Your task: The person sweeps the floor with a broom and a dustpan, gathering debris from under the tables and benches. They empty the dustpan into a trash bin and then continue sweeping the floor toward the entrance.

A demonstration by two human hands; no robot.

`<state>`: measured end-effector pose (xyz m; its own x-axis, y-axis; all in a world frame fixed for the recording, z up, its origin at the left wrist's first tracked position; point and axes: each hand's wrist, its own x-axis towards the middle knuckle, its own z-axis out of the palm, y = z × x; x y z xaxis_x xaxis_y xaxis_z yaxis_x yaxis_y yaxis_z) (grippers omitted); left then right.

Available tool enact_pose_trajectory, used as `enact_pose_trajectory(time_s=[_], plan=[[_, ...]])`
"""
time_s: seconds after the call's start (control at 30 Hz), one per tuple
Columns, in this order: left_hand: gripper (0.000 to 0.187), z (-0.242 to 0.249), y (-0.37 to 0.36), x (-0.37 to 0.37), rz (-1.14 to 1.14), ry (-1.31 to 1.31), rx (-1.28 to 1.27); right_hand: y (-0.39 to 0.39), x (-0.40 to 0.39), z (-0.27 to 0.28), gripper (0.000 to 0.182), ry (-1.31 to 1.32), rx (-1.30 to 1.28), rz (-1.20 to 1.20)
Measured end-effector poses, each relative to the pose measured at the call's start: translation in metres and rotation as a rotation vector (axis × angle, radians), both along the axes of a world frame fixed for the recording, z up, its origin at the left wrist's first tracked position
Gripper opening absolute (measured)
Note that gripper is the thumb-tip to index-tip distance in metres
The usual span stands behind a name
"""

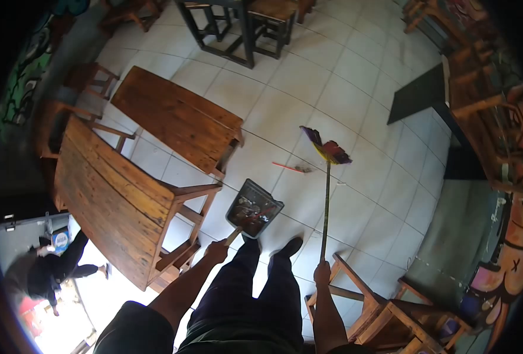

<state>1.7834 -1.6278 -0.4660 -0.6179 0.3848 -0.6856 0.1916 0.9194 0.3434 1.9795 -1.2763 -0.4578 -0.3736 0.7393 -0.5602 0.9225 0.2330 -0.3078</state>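
My left hand (216, 252) is closed round the short handle of a dark dustpan (253, 206), which holds litter and rests in front of my left foot. My right hand (322, 272) grips the long handle of a broom (326, 206). The broom's purple, red and yellow head (326, 152) is on the white tiled floor, ahead and to the right of the dustpan. A red straw (286, 167) and a small heap of dirt (304, 169) lie between the broom head and the dustpan.
A wooden bench (176, 118) and a larger wooden table (111, 200) stand at the left. Wooden chairs (385, 318) are close by my right arm. A dark table (249, 35) stands at the far end. Another person (43, 274) is at the lower left.
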Motion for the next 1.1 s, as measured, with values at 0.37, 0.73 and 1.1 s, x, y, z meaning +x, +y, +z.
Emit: enact_pose_trajectory(time_s=[0.37,0.73,1.1], plan=[[0.035,0.025,0.038,0.02,0.035,-0.053,-0.081,0.06,0.0,-0.03,0.039,0.098,-0.814,-0.96],[0.026,0.023,0.064,0.043,-0.078,-0.024,-0.085,-0.022,0.013,0.004,0.038,-0.153,-0.418,0.317],[0.033,0.019,0.045,0.038,0.095,-0.004,-0.085,0.049,0.015,0.036,0.036,-0.137,-0.103,0.333]])
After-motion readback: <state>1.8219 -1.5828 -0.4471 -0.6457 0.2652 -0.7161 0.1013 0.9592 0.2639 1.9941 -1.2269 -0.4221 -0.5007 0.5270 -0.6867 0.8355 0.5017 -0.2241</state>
